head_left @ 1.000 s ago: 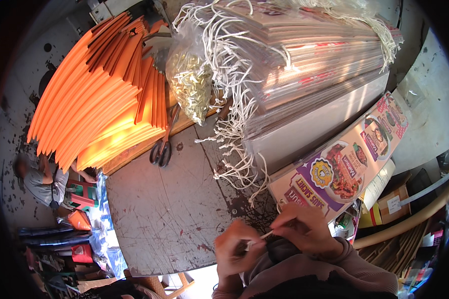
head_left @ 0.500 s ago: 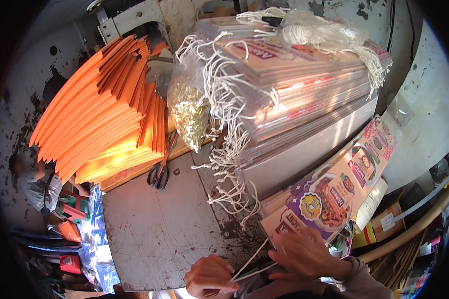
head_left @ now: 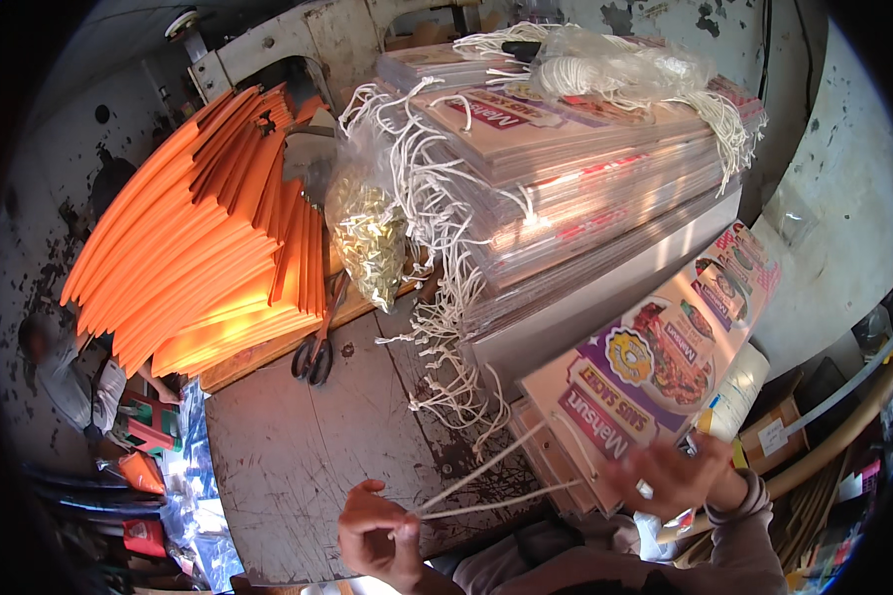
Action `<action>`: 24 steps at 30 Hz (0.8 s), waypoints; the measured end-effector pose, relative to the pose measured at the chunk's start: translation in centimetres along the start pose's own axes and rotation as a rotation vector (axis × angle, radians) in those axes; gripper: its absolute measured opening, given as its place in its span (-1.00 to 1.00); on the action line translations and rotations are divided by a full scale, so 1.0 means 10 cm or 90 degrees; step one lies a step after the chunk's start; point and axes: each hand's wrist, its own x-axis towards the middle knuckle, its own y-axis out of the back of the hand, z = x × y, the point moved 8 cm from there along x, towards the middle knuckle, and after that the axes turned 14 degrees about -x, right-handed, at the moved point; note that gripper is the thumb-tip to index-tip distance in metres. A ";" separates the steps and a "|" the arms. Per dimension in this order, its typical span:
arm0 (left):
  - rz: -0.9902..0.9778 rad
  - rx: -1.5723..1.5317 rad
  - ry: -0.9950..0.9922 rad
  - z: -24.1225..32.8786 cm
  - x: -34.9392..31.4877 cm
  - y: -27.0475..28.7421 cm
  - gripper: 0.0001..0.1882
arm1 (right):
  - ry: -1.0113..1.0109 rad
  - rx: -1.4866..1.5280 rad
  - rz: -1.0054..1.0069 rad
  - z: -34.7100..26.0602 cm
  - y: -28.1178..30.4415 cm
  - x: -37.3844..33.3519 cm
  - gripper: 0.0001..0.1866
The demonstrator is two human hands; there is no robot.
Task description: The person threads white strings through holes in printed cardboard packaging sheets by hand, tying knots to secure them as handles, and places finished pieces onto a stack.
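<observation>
My left hand [head_left: 382,535], low in the middle, pinches a white cord [head_left: 486,472] between thumb and fingers. Two strands of the cord run taut from it to the near left edge of a small stack of printed cardboard sheets [head_left: 556,461]. A printed sheet with food pictures [head_left: 630,362] lies at an angle on top of that stack. My right hand [head_left: 680,476] is at the lower right edge of this sheet. Motion smears its fingers, so whether they grip the sheet cannot be told.
A tall stack of plastic-wrapped printed sheets [head_left: 605,193] with dangling white cords stands behind. To the left are orange folded sheets [head_left: 184,238], a bag of gold-coloured pieces [head_left: 367,233] and scissors [head_left: 313,357] on the scratched table [head_left: 298,446]. A person [head_left: 64,382] sits far left.
My left hand has moved left and pulled the cord longer and wider. My right hand has moved right, from the cord to the printed sheet's edge. The view has shifted slightly.
</observation>
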 end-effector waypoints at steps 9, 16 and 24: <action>-0.054 0.129 0.209 -0.30 -0.02 0.07 -0.84 | -0.257 0.254 -0.287 0.81 -0.90 0.18 -0.76; 0.052 0.252 0.163 -0.32 0.07 0.07 -0.81 | -0.232 0.446 -0.263 0.56 -1.49 0.27 -0.72; -0.230 0.312 0.252 -0.45 -0.03 -0.48 -0.49 | -0.285 0.289 -0.305 0.70 -1.49 0.20 -0.65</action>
